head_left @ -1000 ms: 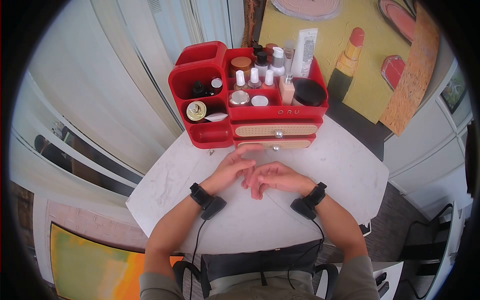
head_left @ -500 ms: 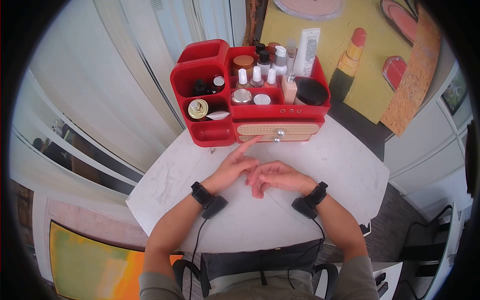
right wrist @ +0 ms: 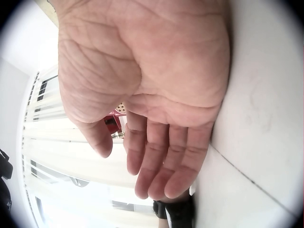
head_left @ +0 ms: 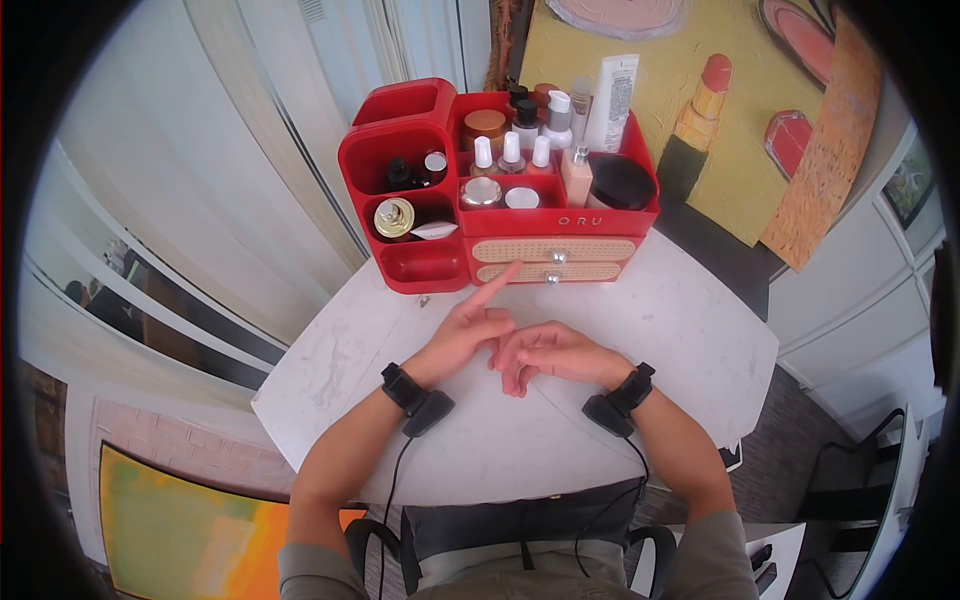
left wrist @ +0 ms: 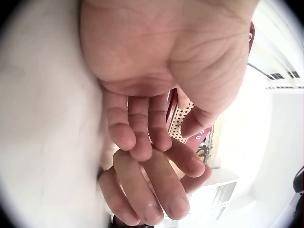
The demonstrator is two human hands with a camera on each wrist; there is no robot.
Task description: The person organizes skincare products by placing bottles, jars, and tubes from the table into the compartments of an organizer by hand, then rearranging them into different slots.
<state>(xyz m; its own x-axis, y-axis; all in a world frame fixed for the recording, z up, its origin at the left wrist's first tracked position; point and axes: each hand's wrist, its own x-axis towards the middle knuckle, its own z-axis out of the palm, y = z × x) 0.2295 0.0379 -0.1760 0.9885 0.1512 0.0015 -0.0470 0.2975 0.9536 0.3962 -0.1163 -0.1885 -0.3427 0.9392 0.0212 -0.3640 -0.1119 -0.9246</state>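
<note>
On the table, a red makeup organizer [head_left: 505, 222] has two drawers with woven fronts and round knobs, the upper drawer [head_left: 500, 252] and the lower drawer [head_left: 596, 272]. My left hand [head_left: 462, 340] points its straight index finger forward, its tip overlapping the drawer fronts in the head view. Nothing is in either hand. My right hand [head_left: 565, 357] lies close over the table with loosely bent fingers. In the left wrist view the right hand's fingers [left wrist: 152, 185] sit just beyond the left hand's other fingertips, overlapping them.
Bottles, jars and a white tube [head_left: 612, 105] fill the organizer's top trays. A gold-capped bottle [head_left: 394, 217] stands in a left compartment. The marble-patterned table [head_left: 690, 340] ends close before the person's lap. Black cables [head_left: 395, 470] trail from both wrist cameras.
The lower drawer has slid inward, then the upper one, both now closer under the organizer's top. My left index finger has shifted up from the lower front toward the upper. The right hand stays put.
</note>
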